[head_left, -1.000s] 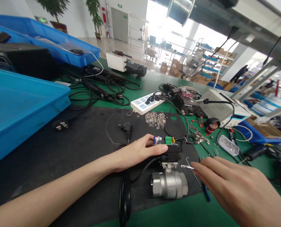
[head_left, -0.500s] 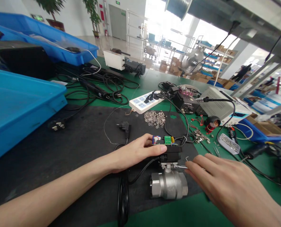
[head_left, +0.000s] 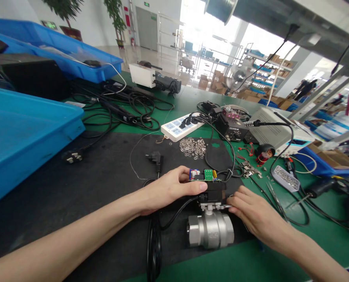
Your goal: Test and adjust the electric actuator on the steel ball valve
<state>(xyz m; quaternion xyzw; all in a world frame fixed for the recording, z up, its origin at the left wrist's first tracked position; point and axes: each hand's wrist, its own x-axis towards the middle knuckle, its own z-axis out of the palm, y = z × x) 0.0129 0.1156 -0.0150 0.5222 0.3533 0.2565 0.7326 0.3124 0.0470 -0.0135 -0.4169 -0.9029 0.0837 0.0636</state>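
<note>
The left hand (head_left: 170, 188) grips the black housing (head_left: 215, 192), its thumb along the near side and its fingers curled behind. The right hand (head_left: 252, 207) is closed, pinching a slim metal tool (head_left: 225, 206) whose tip reaches the bracket (head_left: 206, 205) under the housing. A green circuit board (head_left: 208, 175) shows at the top of the housing. Below the bracket, the silver valve (head_left: 211, 231) lies by the near right corner of the black mat (head_left: 112, 168), on the green worktop (head_left: 209, 266).

Left of the valve, a bundled black cable (head_left: 154, 246) crosses the mat's near edge. A plug (head_left: 155, 158) lies farther in, beyond the left hand. Loose washers (head_left: 193, 147) are heaped near the mat's far edge, just short of a white power strip (head_left: 179, 127). Off the mat's right edge are metal clips (head_left: 251, 170), tweezers (head_left: 276, 199), a small tray (head_left: 285, 178) of parts and a screwdriver (head_left: 318, 188). Beyond them stands a grey instrument (head_left: 276, 131). A blue bin (head_left: 30, 129) covers the mat's far left corner.
</note>
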